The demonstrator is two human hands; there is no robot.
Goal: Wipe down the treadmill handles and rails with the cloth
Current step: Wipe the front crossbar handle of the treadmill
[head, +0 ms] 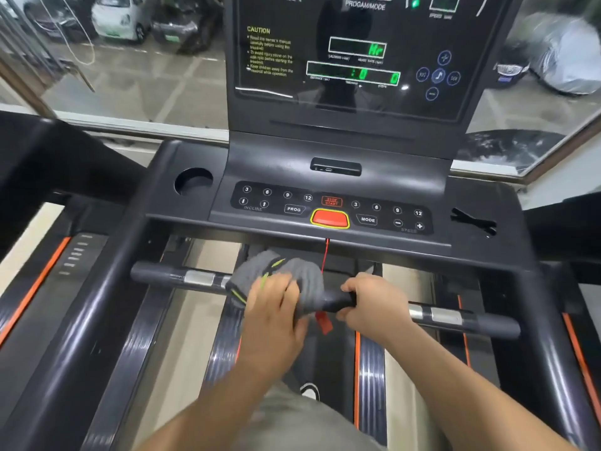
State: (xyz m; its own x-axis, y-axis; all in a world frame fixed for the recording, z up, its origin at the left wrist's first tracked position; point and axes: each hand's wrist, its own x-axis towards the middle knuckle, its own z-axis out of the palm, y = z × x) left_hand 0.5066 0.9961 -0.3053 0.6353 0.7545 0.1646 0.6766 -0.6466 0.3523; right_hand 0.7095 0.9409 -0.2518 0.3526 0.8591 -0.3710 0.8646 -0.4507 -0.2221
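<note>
One cloth (302,271): grey, lying draped over the middle of the crossbar handle (455,317).
Left hand (273,307): is clasping the cloth around the bar.
Right hand (374,304): is grasping the bare bar just beside the cloth.
Progress: the wiping is going on at the middle, I judge; the bar ends and two side rails (87,320) are likely waiting.
Count: one cloth, one crossbar, two rails, two hands.

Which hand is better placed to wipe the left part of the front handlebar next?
The left hand: it holds the grey cloth on the handlebar, beside that part. The right hand only grips the bare bar.
</note>
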